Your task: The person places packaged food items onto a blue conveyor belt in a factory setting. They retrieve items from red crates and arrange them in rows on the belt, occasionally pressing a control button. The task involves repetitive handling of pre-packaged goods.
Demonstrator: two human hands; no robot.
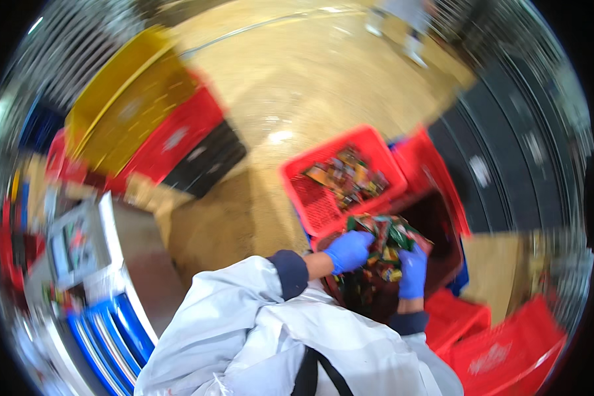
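Observation:
Both of my hands wear blue gloves and hold a bunch of small colourful packets over a red crate. My left hand grips the bunch from the left, my right hand from the right. More packets lie inside that crate beneath my hands. A second red crate, just beyond and tilted, has several similar packets in it. My white sleeves with dark cuffs come in from the lower edge.
Further red crates stand at the lower right. Yellow, red and black crates are stacked at the upper left. A blue bin and a white shelf with items are at the left. The floor is tan, and the picture is motion-blurred.

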